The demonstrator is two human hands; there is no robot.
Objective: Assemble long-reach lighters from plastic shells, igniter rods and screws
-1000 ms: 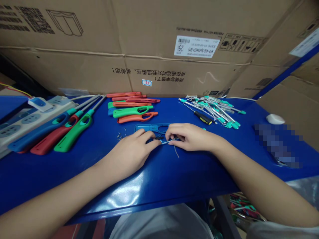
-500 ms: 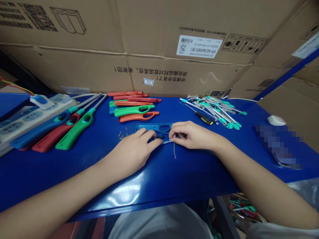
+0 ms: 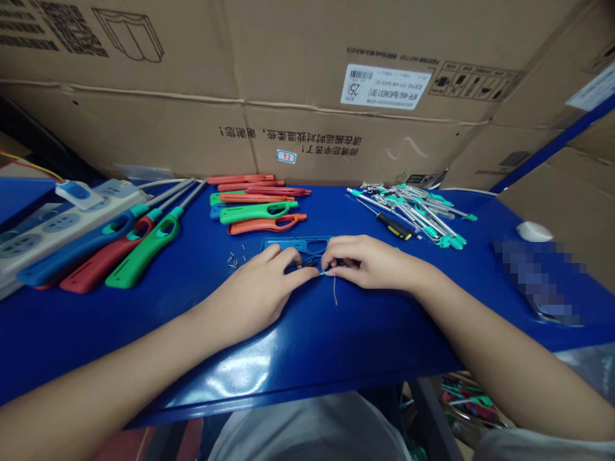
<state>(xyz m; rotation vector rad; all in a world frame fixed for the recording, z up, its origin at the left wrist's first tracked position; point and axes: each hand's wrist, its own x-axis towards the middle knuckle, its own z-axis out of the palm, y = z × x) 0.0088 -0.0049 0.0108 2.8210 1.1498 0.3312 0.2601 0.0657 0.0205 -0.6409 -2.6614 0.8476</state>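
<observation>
A blue plastic lighter shell half point(image 3: 294, 244) lies flat on the blue table point(image 3: 192, 320), just beyond my fingers. My left hand point(image 3: 257, 288) rests palm down with its fingertips pinched on a small dark and metal part at the shell's near edge. My right hand point(image 3: 368, 261) meets it from the right, fingers curled and pinching the same small part. A thin grey wire point(image 3: 335, 291) hangs from that part toward me. Several tiny metal pins point(image 3: 234, 258) lie scattered left of the shell.
Three long assembled lighters point(image 3: 120, 246), blue, red and green, lie at the left beside a white power strip point(image 3: 43, 234). Several coloured shell halves point(image 3: 257, 202) are stacked at the back. Metal tubes with teal tips point(image 3: 418, 211) are piled at right. Cardboard boxes point(image 3: 307, 89) wall the back.
Both hands stay at the shell's near edge with only small finger shifts. The dangling wire has swung slightly left, closer under my right fingers.
</observation>
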